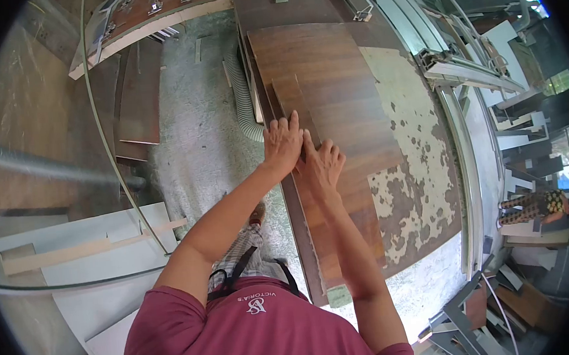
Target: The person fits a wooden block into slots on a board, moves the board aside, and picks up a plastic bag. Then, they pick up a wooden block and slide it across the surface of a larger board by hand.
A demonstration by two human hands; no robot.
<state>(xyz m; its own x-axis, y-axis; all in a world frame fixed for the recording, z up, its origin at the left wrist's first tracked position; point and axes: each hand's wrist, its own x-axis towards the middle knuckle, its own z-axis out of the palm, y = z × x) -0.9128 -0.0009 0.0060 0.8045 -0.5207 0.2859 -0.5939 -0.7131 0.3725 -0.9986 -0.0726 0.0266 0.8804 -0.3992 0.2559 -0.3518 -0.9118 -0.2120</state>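
A brown wood-grain panel [337,88] lies flat on a worktable, and a narrow wooden strip [290,93] rests along its left edge. My left hand [283,143] presses on the strip and the panel's edge with its fingers stretched forward. Close beside it, my right hand [324,166] lies on the panel and the strip's near part, fingers apart and a little bent. The hands nearly touch at the fingertips. Neither one is wrapped round anything, though the undersides of the fingers are hidden.
Right of the panel is a worn, patchy tabletop [422,161], bordered by a metal rail [466,178]. A grey flexible hose [242,94] runs down the table's left side. Boards [140,95] lean at the left. A co-worker [537,206] stands far right among stacked offcuts.
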